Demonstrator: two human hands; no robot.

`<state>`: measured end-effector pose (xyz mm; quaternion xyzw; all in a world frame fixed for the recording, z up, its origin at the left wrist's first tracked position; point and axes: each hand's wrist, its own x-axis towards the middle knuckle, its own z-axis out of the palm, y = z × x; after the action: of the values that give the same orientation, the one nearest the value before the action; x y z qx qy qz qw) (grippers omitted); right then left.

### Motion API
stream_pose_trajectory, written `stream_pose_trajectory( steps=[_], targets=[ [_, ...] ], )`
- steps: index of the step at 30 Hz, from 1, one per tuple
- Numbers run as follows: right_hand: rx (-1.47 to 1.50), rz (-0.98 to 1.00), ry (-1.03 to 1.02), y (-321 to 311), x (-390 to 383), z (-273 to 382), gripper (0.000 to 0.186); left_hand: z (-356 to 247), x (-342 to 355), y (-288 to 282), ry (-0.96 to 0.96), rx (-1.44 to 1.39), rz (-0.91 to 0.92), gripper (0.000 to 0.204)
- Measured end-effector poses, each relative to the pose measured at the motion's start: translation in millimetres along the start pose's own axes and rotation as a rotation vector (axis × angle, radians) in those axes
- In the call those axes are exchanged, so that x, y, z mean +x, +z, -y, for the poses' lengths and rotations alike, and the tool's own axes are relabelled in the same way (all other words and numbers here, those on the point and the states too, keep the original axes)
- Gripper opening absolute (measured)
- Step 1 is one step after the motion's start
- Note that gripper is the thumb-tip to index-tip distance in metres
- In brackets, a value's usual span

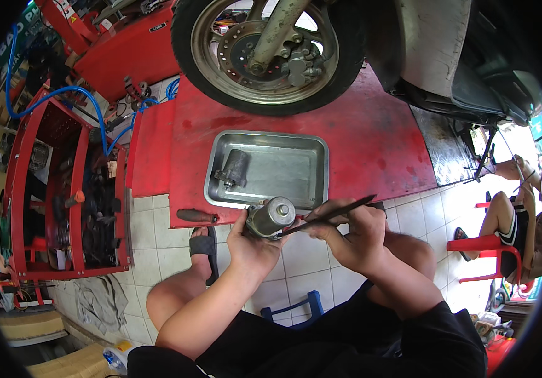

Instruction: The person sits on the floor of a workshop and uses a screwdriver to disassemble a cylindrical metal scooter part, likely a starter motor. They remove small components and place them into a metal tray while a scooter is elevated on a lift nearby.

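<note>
In my left hand (pixel 253 251) I hold a silver-grey cylindrical motor (pixel 272 217), its round end with a small central knob facing up. The fingers wrap round its lower side. My right hand (pixel 354 239) grips a dark, slender, flat tool (pixel 331 216). That tool slants down to the left, and its lower end meets the motor's side near the base; the exact contact is hard to make out. Just beyond my hands a shallow metal tray (pixel 322 176) rests on the red platform. A second dark cylindrical part (pixel 236 168) lies at the tray's left end.
A dark-handled tool (pixel 196 216) lies on the front edge of the red platform (pixel 384 157). A scooter's front wheel (pixel 271 101) stands behind the tray. On the left is a red tool rack (pixel 82 189) with a blue hose (pixel 94 104). Another person sits on a red chair (pixel 491 249) at right.
</note>
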<state>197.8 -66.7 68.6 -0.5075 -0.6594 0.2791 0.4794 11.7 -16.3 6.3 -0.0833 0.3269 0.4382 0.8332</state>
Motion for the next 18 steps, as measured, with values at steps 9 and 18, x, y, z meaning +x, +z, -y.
stream_pose_trajectory(
  steps=[9,18],
  targets=[
    [0.523,-0.152,0.085,12,7,6,0.028,3,7,-10,-0.011,-0.035,0.041,0.056],
    [0.133,-0.051,-0.065,4,9,4,0.028,3,4,-6,-0.032,-0.022,0.027,0.054]
  ],
)
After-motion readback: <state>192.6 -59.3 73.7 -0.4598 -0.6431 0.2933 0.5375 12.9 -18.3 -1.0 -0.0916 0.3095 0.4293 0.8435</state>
